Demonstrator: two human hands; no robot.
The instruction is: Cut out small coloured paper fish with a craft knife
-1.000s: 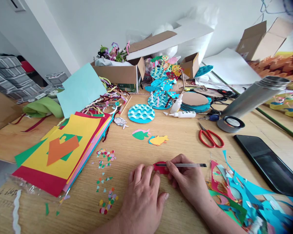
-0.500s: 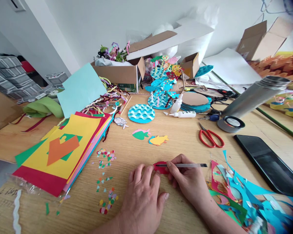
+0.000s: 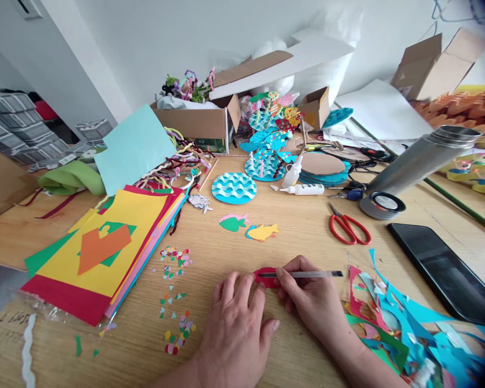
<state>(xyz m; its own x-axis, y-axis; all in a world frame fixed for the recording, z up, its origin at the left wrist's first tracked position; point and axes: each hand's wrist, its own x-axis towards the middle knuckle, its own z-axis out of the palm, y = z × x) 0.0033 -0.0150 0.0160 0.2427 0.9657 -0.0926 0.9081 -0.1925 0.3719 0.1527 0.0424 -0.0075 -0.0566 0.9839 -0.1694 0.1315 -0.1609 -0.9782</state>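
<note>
A small red paper cutout lies on the table between my hands; part of it is hidden under my fingers. My left hand rests flat, fingers stretched out, with its fingertips at the cutout's left edge. In my right hand is a slim pen, pinched near its front end. Its tip points left and lies over the red paper; whether it touches cannot be made out. Just beyond are a green paper fish overlapping a pink one, and a yellow paper fish on top of a blue one.
Red-handled scissors, a phone and a heap of paper scraps are on the right. A steel flask stands tilted-looking behind them. Coloured sheets and confetti lie left. Glue bottles and a wavy blue disc sit farther back.
</note>
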